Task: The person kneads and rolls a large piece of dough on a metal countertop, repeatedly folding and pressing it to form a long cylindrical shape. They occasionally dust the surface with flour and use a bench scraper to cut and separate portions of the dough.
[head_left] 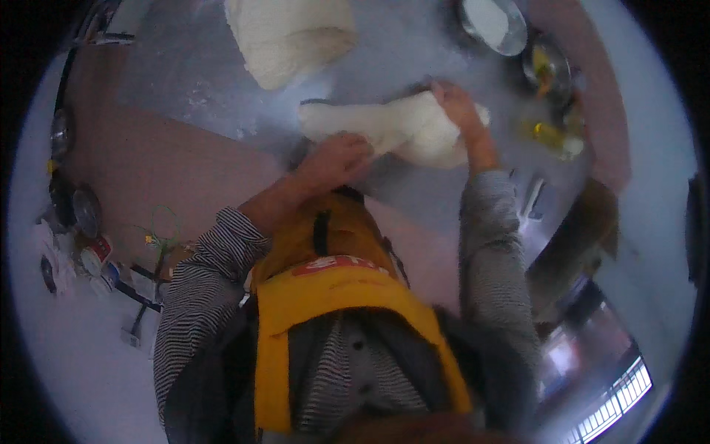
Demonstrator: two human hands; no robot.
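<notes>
A long, pale piece of dough (392,124) lies crosswise on the grey worktop in front of me, thicker and folded at its right part. My left hand (339,159) has its fingers curled on the dough's near edge, left of the middle. At the thicker right end, my right hand (457,107) reaches over the top and grips the dough; its fingertips are partly hidden. Farther away, a much larger slab of dough (292,37) rests on the same surface, apart from both hands.
The grey worktop (185,66) carries white flour smears. Back right stand a metal bowl of white powder (492,26) and a bowl with yellow and orange contents (547,66). Nearer lies a clear bottle with yellow liquid (547,135). Assorted items, including a round tub (95,255), sit far left.
</notes>
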